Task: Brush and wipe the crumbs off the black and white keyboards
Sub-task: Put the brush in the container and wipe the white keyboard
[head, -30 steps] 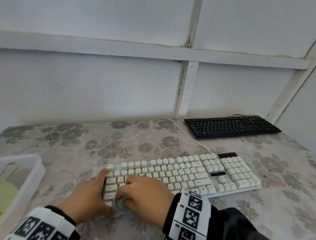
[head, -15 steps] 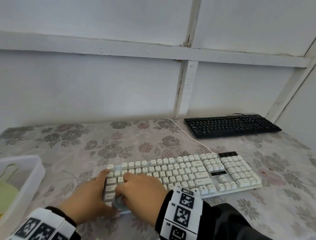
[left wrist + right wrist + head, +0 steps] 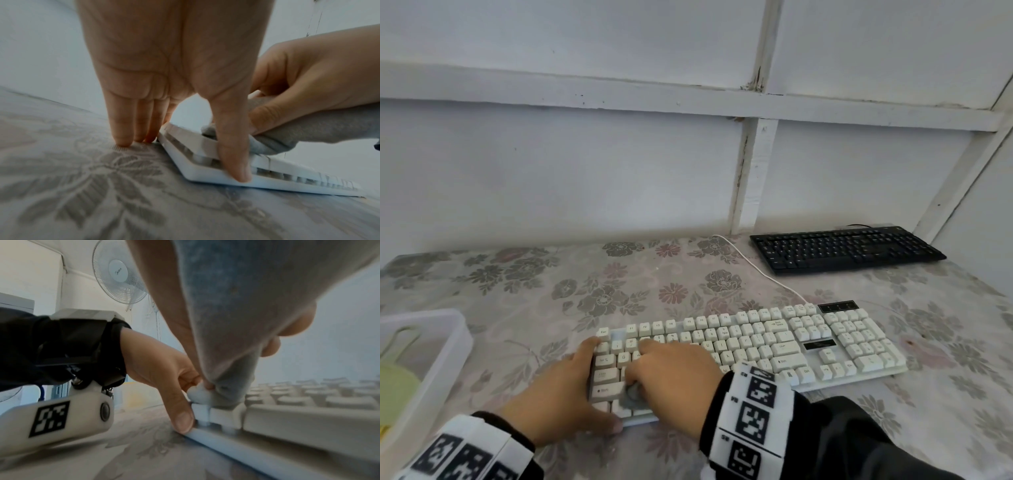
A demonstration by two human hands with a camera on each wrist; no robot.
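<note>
The white keyboard (image 3: 774,346) lies across the near middle of the floral table, and the black keyboard (image 3: 846,248) sits at the back right by the wall. My right hand (image 3: 671,373) grips a bunched grey cloth (image 3: 633,394) and presses it on the keys at the white keyboard's left end. In the wrist views the cloth (image 3: 308,129) (image 3: 236,313) hangs from that fist onto the bottom-row keys. My left hand (image 3: 582,380) braces the keyboard's left corner with straight fingers (image 3: 123,129) on the table beside it. Its thumb (image 3: 183,418) presses the front edge.
A white plastic bin (image 3: 453,342) stands at the left table edge with a yellow-green item (image 3: 397,380) inside. The white keyboard's cable (image 3: 753,269) runs back toward the wall. The wall closes the far side. A standing fan (image 3: 121,274) is off to the left.
My right hand has slid the cloth a little farther up the left-end keys, away from me. The left hand has stayed at the keyboard's corner.
</note>
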